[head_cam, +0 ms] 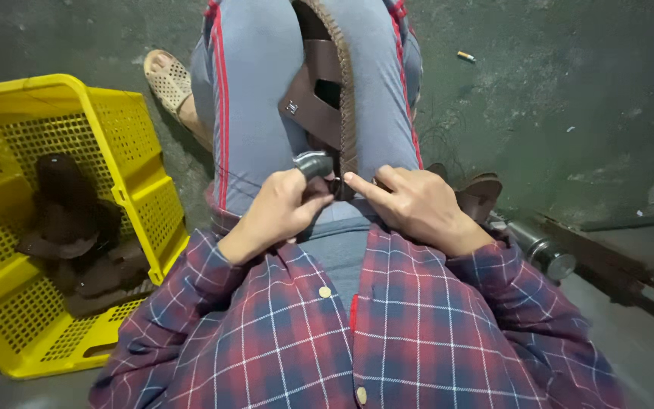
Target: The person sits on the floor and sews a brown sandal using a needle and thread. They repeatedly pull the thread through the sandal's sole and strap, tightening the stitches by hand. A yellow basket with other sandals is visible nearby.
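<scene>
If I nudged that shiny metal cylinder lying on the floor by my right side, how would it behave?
The shiny metal cylinder lies on its side, so it would probably roll. It looks solid, likely heavy for its size. Its smooth, polished surface may be slippery.
</scene>
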